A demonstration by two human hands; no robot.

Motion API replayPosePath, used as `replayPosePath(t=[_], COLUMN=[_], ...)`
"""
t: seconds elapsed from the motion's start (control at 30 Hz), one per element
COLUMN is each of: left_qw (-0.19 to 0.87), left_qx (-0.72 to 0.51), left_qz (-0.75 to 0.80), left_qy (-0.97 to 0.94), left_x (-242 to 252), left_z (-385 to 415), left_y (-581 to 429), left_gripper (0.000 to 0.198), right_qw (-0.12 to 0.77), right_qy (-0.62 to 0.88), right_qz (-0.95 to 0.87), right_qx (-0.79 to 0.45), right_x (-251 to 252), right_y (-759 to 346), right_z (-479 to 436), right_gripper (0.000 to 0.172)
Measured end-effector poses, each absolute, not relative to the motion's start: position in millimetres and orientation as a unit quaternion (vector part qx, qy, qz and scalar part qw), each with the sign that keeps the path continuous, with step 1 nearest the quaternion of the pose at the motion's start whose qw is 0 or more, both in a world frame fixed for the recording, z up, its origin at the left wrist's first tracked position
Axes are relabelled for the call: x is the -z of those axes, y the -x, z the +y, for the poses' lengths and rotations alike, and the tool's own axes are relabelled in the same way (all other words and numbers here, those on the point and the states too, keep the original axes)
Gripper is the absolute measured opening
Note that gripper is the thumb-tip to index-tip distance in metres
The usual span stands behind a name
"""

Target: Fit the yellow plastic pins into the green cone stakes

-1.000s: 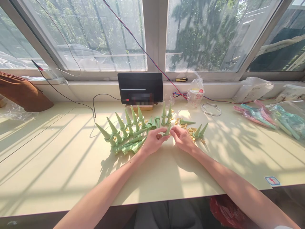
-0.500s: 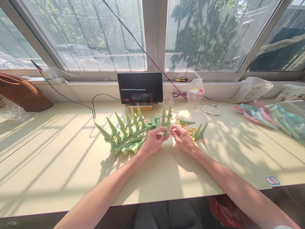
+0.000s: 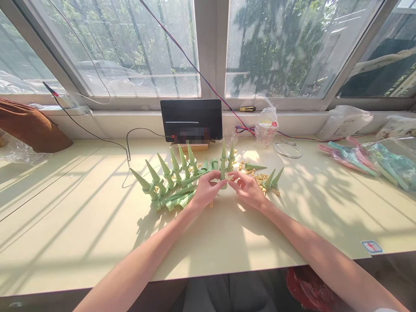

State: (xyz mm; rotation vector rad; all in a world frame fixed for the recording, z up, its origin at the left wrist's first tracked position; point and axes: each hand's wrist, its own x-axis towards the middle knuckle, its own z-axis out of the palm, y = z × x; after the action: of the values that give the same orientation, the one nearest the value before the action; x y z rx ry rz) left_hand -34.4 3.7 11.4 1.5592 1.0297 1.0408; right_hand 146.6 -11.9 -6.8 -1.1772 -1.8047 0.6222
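Observation:
Between my two hands a green cone piece (image 3: 223,177) stands roughly upright, its lower part partly covered by fingers. My left hand (image 3: 208,187) is closed on it from the left. Close by on its right, my right hand (image 3: 247,187) pinches a small yellowish piece (image 3: 230,177), mostly covered by the fingertips. Several assembled green cones (image 3: 167,172) stand in a slanting row to the left, beside green tubes (image 3: 178,198) lying flat. Small yellow pieces (image 3: 260,177) are scattered right of my right hand, near two upright green cones (image 3: 272,178).
A dark tablet (image 3: 191,121) leans at the back of the table (image 3: 97,242). Right of it are a wrapped cup (image 3: 267,128) and a coiled cable (image 3: 287,149). Plastic bags (image 3: 386,160) lie far right, and brown cloth (image 3: 29,123) far left.
The green cone between my hands has gone from tilted to nearly upright and shifted slightly left. My right fingertips have moved a little left. A small yellow piece now shows below my left hand.

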Motion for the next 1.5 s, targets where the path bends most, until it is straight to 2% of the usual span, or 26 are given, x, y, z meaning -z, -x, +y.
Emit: replayPosePath(t=[0.93,1.2,1.5], left_qw=[0.456,0.441,0.438], left_qx=[-0.426,-0.426,-0.415], left_qz=[0.414,0.402,0.399], left_qy=[-0.663,-0.680,-0.690], left_x=[-5.8,-3.0,-5.3], left_z=[4.8,4.6,2.8], left_y=[33.9,33.6,33.7], left_gripper=[0.028,0.022,0.025], right_qw=[0.431,0.426,0.421], right_qy=[0.468,0.472,0.475], right_qz=[-0.735,-0.738,-0.740], right_qx=[-0.237,-0.227,-0.225], right_x=[14.0,13.1,11.4], right_y=[-149.2,-149.4,-148.2], right_z=[-7.5,-8.1,-8.4], right_gripper=[0.017,0.010,0.011])
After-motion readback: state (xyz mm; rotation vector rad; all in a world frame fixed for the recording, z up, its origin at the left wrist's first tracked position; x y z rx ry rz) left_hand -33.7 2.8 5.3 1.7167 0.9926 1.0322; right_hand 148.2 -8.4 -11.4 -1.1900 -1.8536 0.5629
